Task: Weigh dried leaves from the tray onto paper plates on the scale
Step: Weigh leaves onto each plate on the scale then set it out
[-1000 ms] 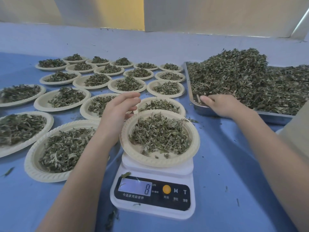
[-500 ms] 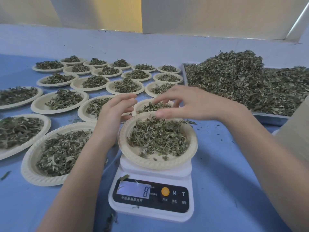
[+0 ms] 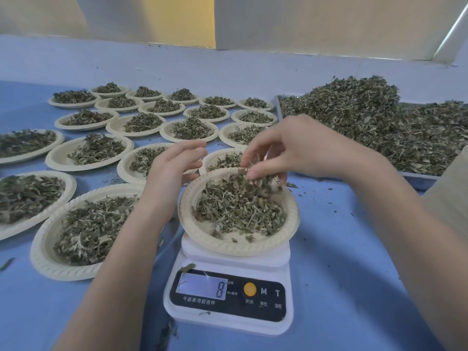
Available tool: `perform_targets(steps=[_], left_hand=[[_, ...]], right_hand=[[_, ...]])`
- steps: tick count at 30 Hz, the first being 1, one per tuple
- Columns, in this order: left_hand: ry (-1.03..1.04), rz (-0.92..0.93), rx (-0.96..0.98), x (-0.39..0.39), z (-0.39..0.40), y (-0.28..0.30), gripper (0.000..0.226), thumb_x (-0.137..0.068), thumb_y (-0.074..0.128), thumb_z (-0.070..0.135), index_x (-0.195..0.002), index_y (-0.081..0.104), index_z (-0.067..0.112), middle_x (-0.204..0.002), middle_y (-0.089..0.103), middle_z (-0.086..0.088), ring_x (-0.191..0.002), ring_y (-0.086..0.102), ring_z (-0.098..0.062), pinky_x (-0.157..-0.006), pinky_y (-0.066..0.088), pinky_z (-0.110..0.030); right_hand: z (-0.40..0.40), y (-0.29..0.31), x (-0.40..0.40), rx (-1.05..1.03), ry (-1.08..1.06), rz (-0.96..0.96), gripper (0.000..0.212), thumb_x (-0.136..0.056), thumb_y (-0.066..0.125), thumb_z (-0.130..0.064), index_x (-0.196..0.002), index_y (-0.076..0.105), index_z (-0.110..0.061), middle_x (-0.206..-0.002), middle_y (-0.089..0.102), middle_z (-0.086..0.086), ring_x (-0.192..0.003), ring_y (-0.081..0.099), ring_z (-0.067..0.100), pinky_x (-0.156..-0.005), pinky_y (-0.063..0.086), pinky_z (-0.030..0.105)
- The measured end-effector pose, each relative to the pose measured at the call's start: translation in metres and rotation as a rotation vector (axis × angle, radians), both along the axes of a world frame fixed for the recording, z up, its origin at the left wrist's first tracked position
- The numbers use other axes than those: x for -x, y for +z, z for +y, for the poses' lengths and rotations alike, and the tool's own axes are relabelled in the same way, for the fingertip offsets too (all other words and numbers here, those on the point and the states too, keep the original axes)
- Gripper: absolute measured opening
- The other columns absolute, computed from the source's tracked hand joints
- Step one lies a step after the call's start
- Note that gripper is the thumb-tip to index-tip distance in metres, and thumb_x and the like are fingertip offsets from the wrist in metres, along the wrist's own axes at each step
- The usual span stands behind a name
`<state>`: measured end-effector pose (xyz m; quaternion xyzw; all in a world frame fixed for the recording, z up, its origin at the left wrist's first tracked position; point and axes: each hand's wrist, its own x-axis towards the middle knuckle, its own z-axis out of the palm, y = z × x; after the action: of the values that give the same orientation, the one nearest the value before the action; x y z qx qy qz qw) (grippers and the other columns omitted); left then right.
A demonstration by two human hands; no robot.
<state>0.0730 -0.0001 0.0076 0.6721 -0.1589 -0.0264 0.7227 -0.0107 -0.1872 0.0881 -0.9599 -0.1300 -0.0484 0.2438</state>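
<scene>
While many filled plates (image 3: 96, 152) already stand in rows across the blue table (image 3: 354, 249), one plate (image 3: 238, 239) sits on the scale (image 3: 228, 315) with its portion in progress; the display (image 3: 202, 288) reads 8. Judged from this, the greater part of the batch is portioned, yet the tray (image 3: 417, 179) at right holds a large heap of dried leaves (image 3: 379, 122), so much weighing remains. Right hand (image 3: 298, 150) is over the plate's far edge, fingers curled down, pinching a small tuft of leaves just above the pile. Left hand (image 3: 174, 168) is beside the plate's left rim, fingers relaxed and extended, holding nothing; whether it touches the rim cannot be determined. Loose crumbs lie on the table between plate and tray.
</scene>
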Motion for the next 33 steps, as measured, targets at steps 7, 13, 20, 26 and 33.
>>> perform_targets(steps=[7,13,20,26,33], left_hand=[[-0.004,-0.001,0.001,0.000,0.000,0.000,0.015,-0.088,0.059,0.022,-0.096,0.071,0.026,-0.112,0.068,-0.007,-0.109,0.060,-0.027,-0.079,0.050,-0.026],[-0.006,-0.003,0.001,0.000,0.000,-0.001,0.016,-0.087,0.059,0.022,-0.097,0.071,0.026,-0.111,0.068,-0.006,-0.108,0.061,-0.025,-0.078,0.050,-0.025],[0.000,0.010,-0.007,-0.001,0.000,-0.001,0.016,-0.087,0.060,0.020,-0.098,0.071,0.024,-0.110,0.069,-0.006,-0.107,0.061,-0.025,-0.076,0.049,-0.025],[0.003,0.010,-0.018,0.000,-0.001,-0.001,0.017,-0.087,0.059,0.021,-0.098,0.071,0.024,-0.111,0.069,-0.006,-0.107,0.061,-0.025,-0.081,0.048,-0.029],[-0.027,-0.006,-0.045,0.003,-0.001,-0.001,0.023,-0.070,0.062,0.036,-0.090,0.073,0.033,-0.107,0.070,0.000,-0.106,0.062,-0.022,-0.087,0.047,-0.033]], right_hand=[[-0.006,-0.002,-0.003,-0.232,-0.038,-0.159,0.010,-0.073,0.080,-0.026,-0.080,0.072,-0.028,-0.062,0.068,-0.019,-0.046,0.061,0.004,-0.059,0.050,0.015],[-0.014,-0.010,-0.012,-0.297,-0.121,-0.237,0.011,-0.073,0.079,-0.030,-0.077,0.069,-0.032,-0.061,0.067,-0.020,-0.044,0.060,0.003,-0.056,0.040,0.004],[-0.015,-0.013,-0.015,-0.271,-0.080,-0.251,0.012,-0.074,0.079,-0.028,-0.077,0.069,-0.033,-0.060,0.066,-0.024,-0.045,0.060,0.002,-0.059,0.045,0.007],[-0.047,-0.026,-0.030,-0.132,-0.388,-0.535,0.009,-0.083,0.073,-0.023,-0.091,0.072,-0.019,-0.075,0.067,-0.013,-0.058,0.058,-0.004,-0.060,0.042,0.004],[-0.106,-0.074,-0.048,0.341,-0.650,0.045,0.059,-0.099,0.029,-0.050,-0.097,0.067,-0.005,-0.075,0.059,0.012,-0.073,0.054,0.029,-0.069,0.040,0.036]])
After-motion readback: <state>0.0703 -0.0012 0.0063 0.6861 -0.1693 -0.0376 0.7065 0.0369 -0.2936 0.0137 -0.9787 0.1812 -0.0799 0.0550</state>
